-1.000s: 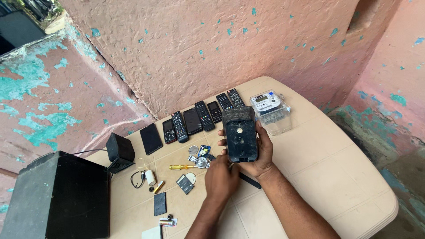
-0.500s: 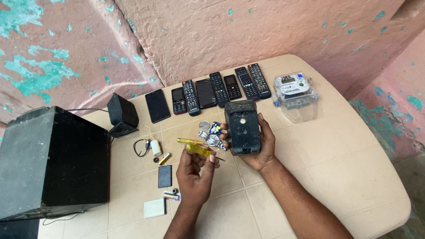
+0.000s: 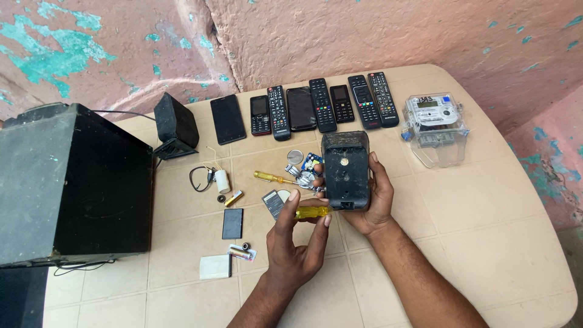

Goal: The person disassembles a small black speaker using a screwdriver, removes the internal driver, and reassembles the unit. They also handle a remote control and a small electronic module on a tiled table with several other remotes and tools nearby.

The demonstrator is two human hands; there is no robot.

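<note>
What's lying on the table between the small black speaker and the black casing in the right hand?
In the head view, between the small black speaker and the black casing lie a coiled wire with a white plug and a yellow-handled screwdriver, plus small loose parts.

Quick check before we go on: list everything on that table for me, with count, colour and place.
Black rectangular plastic casing: 1, in right hand.
Yellow-handled screwdriver: 1, in left hand; a second lies mid-table.
Remotes and phones: about 8, black, back row.
Clear electricity meter: 1, right.
Large black speaker box: 1, left; small black speaker behind it.
Small parts: several, mixed colours, centre.
Beige table: 1.
Left hand, right hand: near edge.
</note>
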